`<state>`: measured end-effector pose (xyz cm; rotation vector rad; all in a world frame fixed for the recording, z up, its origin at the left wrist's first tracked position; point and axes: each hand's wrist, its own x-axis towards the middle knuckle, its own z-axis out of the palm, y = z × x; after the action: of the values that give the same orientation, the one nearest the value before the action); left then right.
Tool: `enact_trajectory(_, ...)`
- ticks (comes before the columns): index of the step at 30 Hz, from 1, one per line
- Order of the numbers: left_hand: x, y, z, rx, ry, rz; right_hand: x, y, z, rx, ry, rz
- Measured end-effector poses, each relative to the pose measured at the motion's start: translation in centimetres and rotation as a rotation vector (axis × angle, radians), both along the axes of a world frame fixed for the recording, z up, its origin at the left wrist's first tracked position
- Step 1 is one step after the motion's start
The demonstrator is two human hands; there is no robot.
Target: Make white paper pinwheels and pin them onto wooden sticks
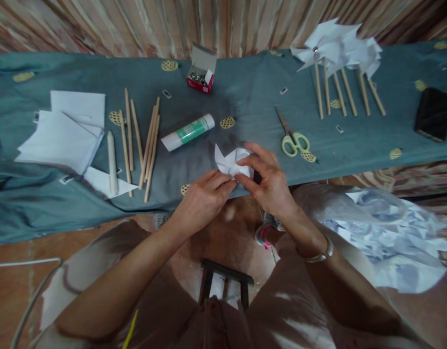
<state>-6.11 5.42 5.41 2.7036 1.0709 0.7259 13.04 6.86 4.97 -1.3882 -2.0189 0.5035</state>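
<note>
Already, several pinwheels (334, 51) lie finished at the right, while near the cloth's (245, 104) front edge my left hand (205, 198) and right hand (269, 180) pinch a paper (228, 164), seemingly part-folded, with bare sticks (153, 148) and flat sheets (59, 143) left over at the left.

Loose greyish-brown trousers (168, 291), bare forearms (129, 281), 1 silvery right-wrist bangle (329, 248)

Black rectangular object (434, 114) on teal tablecloth (252, 97); striped curtain (136, 29) beyond.
</note>
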Motion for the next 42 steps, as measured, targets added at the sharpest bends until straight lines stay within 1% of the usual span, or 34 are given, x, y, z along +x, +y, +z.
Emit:
enact_trajectory(5,0.0,0.0,-0.1,-0.014,-0.016,0.005,0.2,-0.5,0.1,0.023,0.012,-0.045)
enact_trajectory(8,0.1,0.0,-0.1,-0.025,-0.013,0.015,0.3,-1.0,0.3,0.066,-0.013,-0.064)
enact_trajectory(11,0.1,-0.1,0.0,-0.027,-0.011,0.018,0.3,-1.3,0.4,0.098,-0.047,-0.046)
enact_trajectory(23,0.0,-0.1,0.3,-0.053,0.017,0.025,0.0,-1.4,0.3,0.125,-0.079,-0.012)
enact_trajectory(33,0.1,0.1,-0.1,-0.063,-0.042,0.023,0.0,-1.5,0.2,0.156,-0.109,0.007)
enact_trajectory(42,0.2,0.1,0.3,-0.076,-0.039,0.013,0.1,-1.6,0.3,0.156,-0.154,0.023)
